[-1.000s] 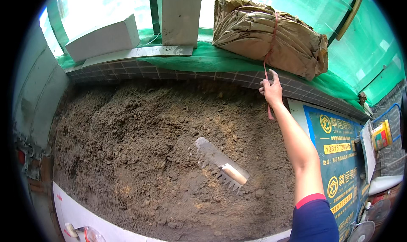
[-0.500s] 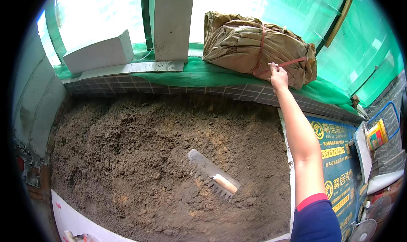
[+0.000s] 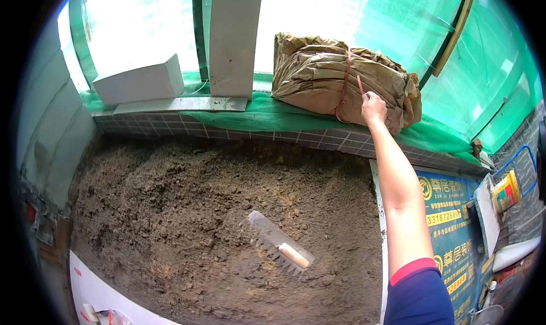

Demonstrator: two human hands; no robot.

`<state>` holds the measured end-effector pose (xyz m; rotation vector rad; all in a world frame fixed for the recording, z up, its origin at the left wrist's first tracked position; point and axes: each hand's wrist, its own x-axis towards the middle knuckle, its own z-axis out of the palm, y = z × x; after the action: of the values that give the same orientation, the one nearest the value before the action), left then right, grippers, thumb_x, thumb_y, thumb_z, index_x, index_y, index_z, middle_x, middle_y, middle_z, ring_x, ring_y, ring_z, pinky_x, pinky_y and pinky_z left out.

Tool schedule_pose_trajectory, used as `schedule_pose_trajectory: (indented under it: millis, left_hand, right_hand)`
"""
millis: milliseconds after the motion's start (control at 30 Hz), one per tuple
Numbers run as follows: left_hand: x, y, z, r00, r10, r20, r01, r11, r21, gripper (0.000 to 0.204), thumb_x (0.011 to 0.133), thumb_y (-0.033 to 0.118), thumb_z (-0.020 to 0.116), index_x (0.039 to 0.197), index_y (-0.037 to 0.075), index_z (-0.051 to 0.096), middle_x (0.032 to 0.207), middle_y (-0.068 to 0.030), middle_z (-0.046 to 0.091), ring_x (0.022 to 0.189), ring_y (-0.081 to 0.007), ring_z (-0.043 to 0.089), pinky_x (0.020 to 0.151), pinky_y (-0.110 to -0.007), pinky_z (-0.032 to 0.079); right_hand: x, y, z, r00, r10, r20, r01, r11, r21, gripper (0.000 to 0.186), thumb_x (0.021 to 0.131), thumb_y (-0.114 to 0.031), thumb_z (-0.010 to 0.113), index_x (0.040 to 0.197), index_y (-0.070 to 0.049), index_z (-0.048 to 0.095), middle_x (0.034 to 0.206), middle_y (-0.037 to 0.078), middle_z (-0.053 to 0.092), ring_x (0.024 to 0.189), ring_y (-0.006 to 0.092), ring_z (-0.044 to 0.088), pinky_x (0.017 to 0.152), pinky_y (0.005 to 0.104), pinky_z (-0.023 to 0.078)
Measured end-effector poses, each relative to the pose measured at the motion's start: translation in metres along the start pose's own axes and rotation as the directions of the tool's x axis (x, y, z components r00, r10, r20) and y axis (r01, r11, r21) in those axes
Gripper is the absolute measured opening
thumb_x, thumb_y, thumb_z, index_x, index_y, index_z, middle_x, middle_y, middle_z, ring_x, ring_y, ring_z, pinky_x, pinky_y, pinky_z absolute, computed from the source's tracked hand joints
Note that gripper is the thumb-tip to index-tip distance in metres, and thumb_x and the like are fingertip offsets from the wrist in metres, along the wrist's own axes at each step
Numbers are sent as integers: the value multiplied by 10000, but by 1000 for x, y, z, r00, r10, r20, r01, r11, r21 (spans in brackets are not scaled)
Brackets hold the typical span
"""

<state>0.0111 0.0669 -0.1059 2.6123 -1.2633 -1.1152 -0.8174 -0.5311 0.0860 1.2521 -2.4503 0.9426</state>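
My right hand reaches forward at the end of my outstretched arm. Its fingers are closed on a thin red strip, whose short end sticks up from them. Behind the hand stands a bulky folded bundle of brown sheeting, tied around its middle with a red strap. I cannot tell whether the strip joins that strap. Below lies a notched trowel with a pale wooden handle, flat on rough grey-brown mortar. My left hand is out of view.
The bundle rests on a ledge over green netting. Left of it are a white block and an upright board. Blue printed sheeting and a yellow bucket lie to the right. White slab edging borders the mortar.
The red strip pointed right across the bundle from my hand; now its short end points up and slightly left. My view has tilted upward a little. The trowel stays on the mortar.
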Motion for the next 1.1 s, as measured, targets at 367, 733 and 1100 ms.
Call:
schedule_pose_trajectory:
  millis: [367,733,1100]
  left_hand:
    - [-19,-8,10,1000,-18,5,18,999,-44,486,1013,332,589,1285,-71,582,1216,-277,611,1146,-399,552,1038,-448,412]
    - [-32,-6,26,999,-43,19,44,998,-55,479,1012,330,592,1280,-67,588,1206,-272,616,1139,-394,556,1033,-445,415]
    - [-43,-6,22,998,-57,29,59,992,-108,472,1010,328,594,1274,-63,594,1196,-267,622,1131,-388,560,1028,-442,418]
  right_hand:
    - [1,5,-18,991,-14,131,38,983,-182,246,972,-254,507,1086,-218,722,1187,165,697,1128,364,657,934,485,520]
    - [8,-21,-18,1000,-10,26,19,925,-379,294,962,-199,488,1069,-93,741,1110,182,728,1065,360,701,907,474,560]
    - [17,-31,-4,987,-162,-24,138,903,-406,311,984,-189,437,1029,-98,730,1091,158,731,1036,357,706,880,482,565]
